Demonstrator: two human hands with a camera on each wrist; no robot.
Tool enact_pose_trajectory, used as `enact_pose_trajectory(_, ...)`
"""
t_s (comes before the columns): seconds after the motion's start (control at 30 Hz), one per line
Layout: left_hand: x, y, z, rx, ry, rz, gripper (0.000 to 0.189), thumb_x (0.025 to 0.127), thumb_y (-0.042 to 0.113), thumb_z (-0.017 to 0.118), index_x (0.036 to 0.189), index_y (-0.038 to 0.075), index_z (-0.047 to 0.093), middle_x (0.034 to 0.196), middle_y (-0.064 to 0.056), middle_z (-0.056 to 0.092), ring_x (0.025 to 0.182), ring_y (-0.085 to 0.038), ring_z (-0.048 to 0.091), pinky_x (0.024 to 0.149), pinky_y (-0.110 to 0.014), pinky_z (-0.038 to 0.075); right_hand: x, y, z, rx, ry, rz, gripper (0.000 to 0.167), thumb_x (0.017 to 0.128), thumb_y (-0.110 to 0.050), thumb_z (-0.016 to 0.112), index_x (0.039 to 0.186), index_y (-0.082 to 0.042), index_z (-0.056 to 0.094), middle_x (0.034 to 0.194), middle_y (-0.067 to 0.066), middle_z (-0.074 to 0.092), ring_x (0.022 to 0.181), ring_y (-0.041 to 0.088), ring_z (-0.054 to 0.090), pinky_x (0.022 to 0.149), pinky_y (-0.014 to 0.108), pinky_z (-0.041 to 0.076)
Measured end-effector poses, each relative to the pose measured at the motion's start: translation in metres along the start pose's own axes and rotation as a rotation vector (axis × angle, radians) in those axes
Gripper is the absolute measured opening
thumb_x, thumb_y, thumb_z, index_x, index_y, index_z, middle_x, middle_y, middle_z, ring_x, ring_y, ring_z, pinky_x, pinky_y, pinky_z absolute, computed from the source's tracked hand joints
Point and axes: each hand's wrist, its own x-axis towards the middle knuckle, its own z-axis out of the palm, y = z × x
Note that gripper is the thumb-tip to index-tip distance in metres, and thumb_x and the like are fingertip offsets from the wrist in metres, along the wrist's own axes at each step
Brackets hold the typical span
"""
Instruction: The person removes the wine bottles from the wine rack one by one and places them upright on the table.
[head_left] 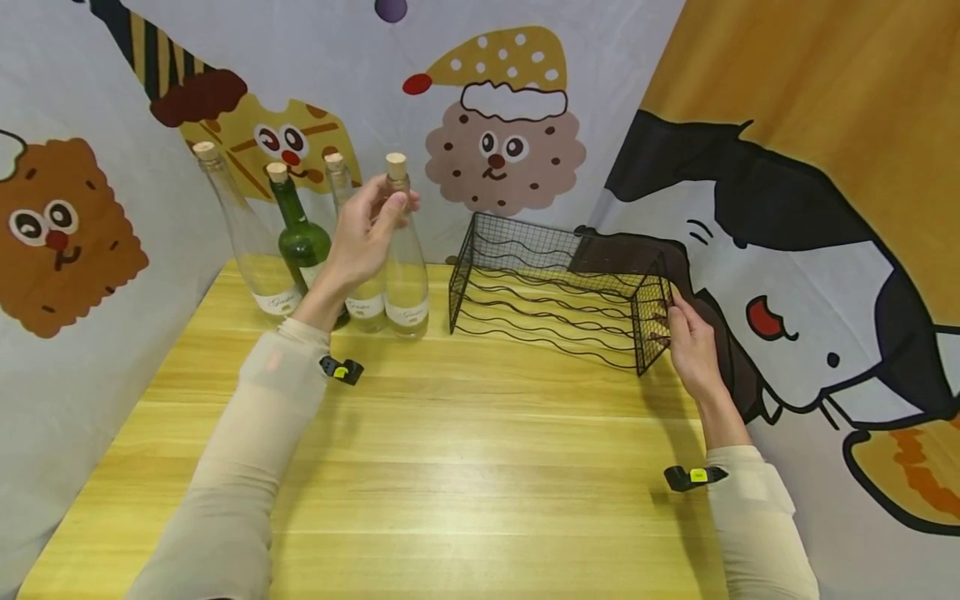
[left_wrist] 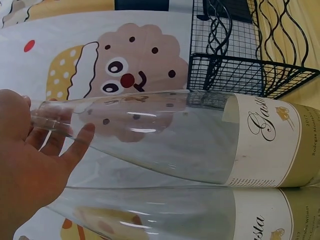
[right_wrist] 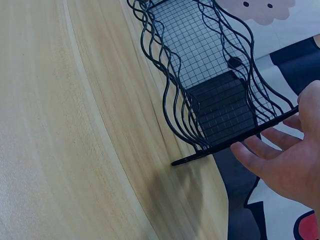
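Observation:
My left hand [head_left: 363,233] is at the neck of the rightmost clear glass bottle [head_left: 407,287], fingers and thumb curled round it just below the cork. The bottle stands upright on the table. In the left wrist view its white label [left_wrist: 265,142] shows sideways. A second clear bottle [head_left: 365,304] stands right beside it, partly behind my hand. At the right end of a black wire wine rack [head_left: 547,308], my right hand [head_left: 692,342] touches the mesh end panel from outside. Its fingers [right_wrist: 250,155] look fairly straight against that panel.
Farther left stand a green bottle [head_left: 303,242] and another clear bottle [head_left: 251,242], both corked. All are near the back edge of the wooden table [head_left: 465,467]. A printed cartoon cloth [head_left: 510,158] hangs close behind the bottles and rack.

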Motion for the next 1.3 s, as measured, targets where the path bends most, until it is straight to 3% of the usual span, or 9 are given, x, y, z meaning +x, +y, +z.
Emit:
enact_pose_trajectory(0.3, 0.003, -0.006, -0.001, 0.015, -0.006, -0.018, 0.038, 0.122, 0.027, 0.052, 0.150, 0.005, 0.061, 0.145, -0.024, 0.070, 0.133, -0.032, 0.072, 0.116, -0.038, 0.064, 0.000, -0.001, -0.001, -0.004, 0.007, -0.007, 0.072, 0.122, -0.055, 0.028, 0.181, -0.013, 0.024, 0.190, 0.012, 0.019, 0.176, 0.044, 0.018, 0.142, 0.072, 0.018)
enact_pose_trajectory(0.77, 0.004, -0.006, 0.000, 0.023, -0.012, -0.039, 0.040, 0.122, 0.029, 0.052, 0.154, 0.005, 0.060, 0.147, -0.020, 0.071, 0.136, -0.038, 0.070, 0.118, -0.039, 0.063, 0.001, 0.003, 0.000, 0.006, 0.002, 0.005, 0.071, 0.122, -0.056, 0.028, 0.182, -0.019, 0.023, 0.191, 0.009, 0.018, 0.177, 0.042, 0.018, 0.143, 0.070, 0.018)
enact_pose_trajectory(1.3, 0.007, -0.011, 0.002, 0.043, 0.012, -0.028, 0.040, 0.123, 0.029, 0.049, 0.153, 0.004, 0.057, 0.147, -0.019, 0.070, 0.132, -0.028, 0.071, 0.117, -0.042, 0.063, 0.002, 0.003, 0.000, 0.003, 0.001, -0.004, 0.072, 0.122, -0.055, 0.027, 0.181, -0.014, 0.023, 0.190, 0.010, 0.019, 0.176, 0.042, 0.019, 0.143, 0.070, 0.019)
